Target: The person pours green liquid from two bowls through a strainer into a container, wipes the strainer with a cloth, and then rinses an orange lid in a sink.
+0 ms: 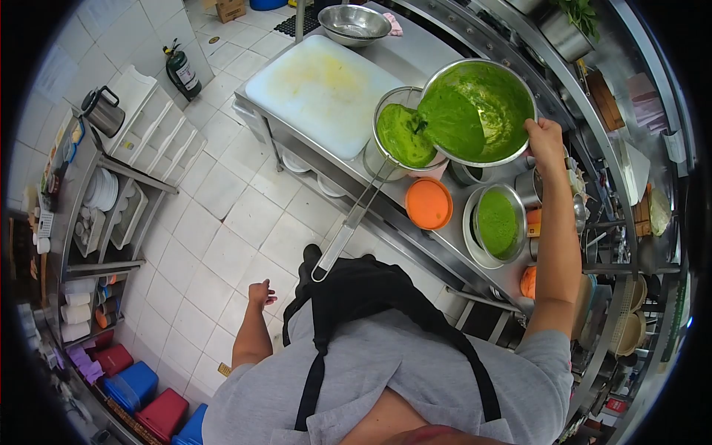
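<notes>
Pouring grip: A kitchen worker's right grip point(545, 142) is closed on the rim of a large steel bowl point(510, 93), tipped leftward above the desk point(415, 53).
Green mixture: It lies in the bowl and spills over the lip into a mesh strainer point(404, 137), apparently mid-pour.
Left grip: The other grip point(262, 294) hangs off the desk's near side, fingers loosely open, nothing visible in it.
Strainer handle: The long handle point(343, 239) juts past the desk edge with no hand on it; from here, the pour calls for a steady wrist and a careful watch on the loaded mesh, which could tip or overflow.
Nearby: An orange container point(429, 204) sits close to the strainer; a smaller bowl point(498, 221) of green stands to its right.
Out of sight: The strainer and big bowl mask most of the vessel point(374, 160) beneath; its contents, and whether bowl and strainer touch, cannot be told.
</notes>
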`<state>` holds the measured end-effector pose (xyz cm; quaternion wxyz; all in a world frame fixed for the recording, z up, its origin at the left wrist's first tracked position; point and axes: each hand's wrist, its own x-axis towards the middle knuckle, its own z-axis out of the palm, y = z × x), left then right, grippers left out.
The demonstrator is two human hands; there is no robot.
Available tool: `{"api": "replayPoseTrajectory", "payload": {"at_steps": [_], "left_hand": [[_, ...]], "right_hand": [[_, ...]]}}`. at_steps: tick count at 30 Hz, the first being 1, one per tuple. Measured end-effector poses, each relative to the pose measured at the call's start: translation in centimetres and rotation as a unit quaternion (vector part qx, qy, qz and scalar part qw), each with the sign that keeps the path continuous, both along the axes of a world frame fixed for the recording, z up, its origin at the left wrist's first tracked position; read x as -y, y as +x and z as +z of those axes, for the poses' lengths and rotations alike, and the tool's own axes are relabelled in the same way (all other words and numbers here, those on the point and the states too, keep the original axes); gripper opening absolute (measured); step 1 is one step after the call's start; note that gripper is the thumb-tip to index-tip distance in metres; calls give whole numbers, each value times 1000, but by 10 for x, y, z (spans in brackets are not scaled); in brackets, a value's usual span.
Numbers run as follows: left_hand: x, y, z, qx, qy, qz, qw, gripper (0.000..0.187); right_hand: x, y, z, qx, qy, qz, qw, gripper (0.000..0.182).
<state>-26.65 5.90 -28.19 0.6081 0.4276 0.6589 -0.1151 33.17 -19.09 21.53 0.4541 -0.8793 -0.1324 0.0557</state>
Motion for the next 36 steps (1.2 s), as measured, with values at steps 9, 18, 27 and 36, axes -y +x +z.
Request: {"api": "replayPoseTrajectory", "payload": {"at_steps": [9,18,27,36], "left_hand": [[0,0,2,-1,0,-1,1000,47],[-1,2,2,0,-3,2,1000,46],[-1,1,-4,0,-5,5,1000,45],[0,3,-2,10,13,25,1000,35]], "right_hand": [[2,4,-3,12,-20,-1,1000,22],[-1,-1,0,14,-17,1,1000,22],[1,6,-4,17,-19,10,1000,23],[-1,7,-3,9,-18,9,1000,22]]}}
